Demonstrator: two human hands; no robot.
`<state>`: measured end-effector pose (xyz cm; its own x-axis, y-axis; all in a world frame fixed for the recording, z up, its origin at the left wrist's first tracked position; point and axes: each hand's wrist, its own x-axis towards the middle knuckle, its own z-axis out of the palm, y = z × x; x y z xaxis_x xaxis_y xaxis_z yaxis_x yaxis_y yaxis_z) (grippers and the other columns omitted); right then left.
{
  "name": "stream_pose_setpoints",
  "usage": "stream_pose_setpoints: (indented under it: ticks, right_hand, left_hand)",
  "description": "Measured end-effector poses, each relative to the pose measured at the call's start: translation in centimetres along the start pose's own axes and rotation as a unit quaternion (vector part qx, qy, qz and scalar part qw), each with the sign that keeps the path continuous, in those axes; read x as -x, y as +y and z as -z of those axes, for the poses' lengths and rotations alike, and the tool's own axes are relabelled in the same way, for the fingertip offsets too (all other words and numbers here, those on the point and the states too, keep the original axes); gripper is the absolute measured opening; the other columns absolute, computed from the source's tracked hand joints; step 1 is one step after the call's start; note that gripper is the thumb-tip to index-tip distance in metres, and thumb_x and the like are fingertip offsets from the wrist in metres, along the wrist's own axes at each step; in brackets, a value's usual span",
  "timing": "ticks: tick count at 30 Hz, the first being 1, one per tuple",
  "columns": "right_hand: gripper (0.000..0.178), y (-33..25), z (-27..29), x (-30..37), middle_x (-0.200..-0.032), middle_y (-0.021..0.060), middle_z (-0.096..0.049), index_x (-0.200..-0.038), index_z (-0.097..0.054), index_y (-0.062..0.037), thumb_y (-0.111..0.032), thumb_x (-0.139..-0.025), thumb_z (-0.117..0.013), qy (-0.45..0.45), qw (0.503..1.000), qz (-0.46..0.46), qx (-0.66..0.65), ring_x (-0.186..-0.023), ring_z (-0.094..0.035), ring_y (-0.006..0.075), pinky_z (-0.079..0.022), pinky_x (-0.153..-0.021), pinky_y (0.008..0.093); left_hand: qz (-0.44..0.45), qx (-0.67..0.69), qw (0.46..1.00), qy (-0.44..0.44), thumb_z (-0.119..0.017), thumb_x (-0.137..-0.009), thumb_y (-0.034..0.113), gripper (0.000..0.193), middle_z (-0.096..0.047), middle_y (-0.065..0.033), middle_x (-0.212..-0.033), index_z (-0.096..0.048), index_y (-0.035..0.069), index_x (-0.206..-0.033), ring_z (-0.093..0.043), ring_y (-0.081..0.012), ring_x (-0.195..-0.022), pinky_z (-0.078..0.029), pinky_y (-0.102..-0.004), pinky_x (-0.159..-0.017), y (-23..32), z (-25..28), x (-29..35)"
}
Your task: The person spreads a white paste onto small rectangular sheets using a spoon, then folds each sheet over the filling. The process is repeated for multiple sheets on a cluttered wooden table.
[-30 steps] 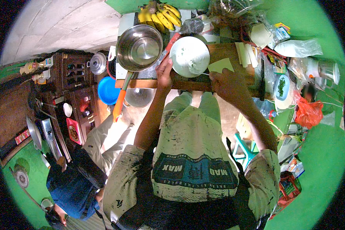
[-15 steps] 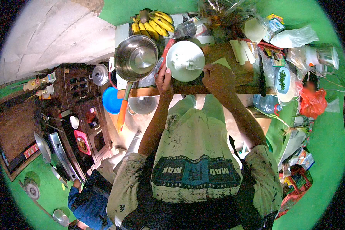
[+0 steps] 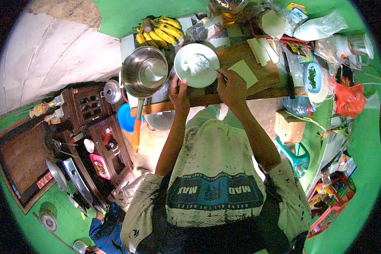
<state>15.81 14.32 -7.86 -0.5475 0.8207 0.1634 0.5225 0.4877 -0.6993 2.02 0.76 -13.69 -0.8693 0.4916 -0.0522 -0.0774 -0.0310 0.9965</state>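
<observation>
The bowl [image 3: 201, 79], white and shallow, is at the near side of the table [image 3: 199, 100], and the white powder [image 3: 196, 62] in it has just changed shape: a moment ago it lay flatter, and now it stands in a rough heap toward the far side. The spoon [image 3: 214, 69], which half a second ago reached nearer the middle, has drawn back to the right rim — this suggests that the powder is being worked in short strokes and is not yet even. The right hand [image 3: 233, 86] is closed on the spoon's handle in a pinch, fingers bunched; the tip is too small to make out. The left hand [image 3: 180, 95] grasps the bowl's near left rim, thumb on top, which seems to steady it. Just left of the bowl sits the steel pot [image 3: 144, 73], its orange handle past the table's edge; behind are bananas [image 3: 163, 32]. Right of the bowl, a pale sheet [image 3: 243, 73] lies on the brown board [image 3: 264, 80] — clear of the fingers now.
</observation>
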Motion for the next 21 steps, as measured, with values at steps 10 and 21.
stream_pose_setpoints:
  ticks: [10,21]
  right_hand:
    - [0.02,-2.1,6.1,-0.5,-0.091,0.0131,-0.074,-0.115,-0.077,-0.0036,-0.016,-0.1,-0.073,0.015,0.999,0.005,-0.043,-0.079,-0.07,0.0267,-0.054,-0.072,0.0369]
    - [0.024,-1.2,15.3,0.3,-0.107,0.012,-0.077,-0.119,-0.076,-0.0044,-0.004,-0.096,-0.075,0.036,0.995,-0.016,-0.094,-0.096,-0.072,0.0195,-0.056,-0.085,0.0321]
  left_hand:
    - [0.008,-0.115,0.993,0.011,-0.062,-0.106,0.034,0.046,-0.066,-0.0143,-0.129,-0.063,-0.003,-0.135,-0.057,-0.0226,-0.117,-0.043,-0.0391,-0.106,1.6,-0.5,0.2]
    - [0.162,-0.016,0.986,-0.022,-0.073,-0.1,0.017,0.042,-0.067,-0.0137,-0.123,-0.056,-0.002,-0.134,-0.062,-0.0224,-0.119,-0.05,-0.0376,-0.104,7.0,-2.9,5.9]
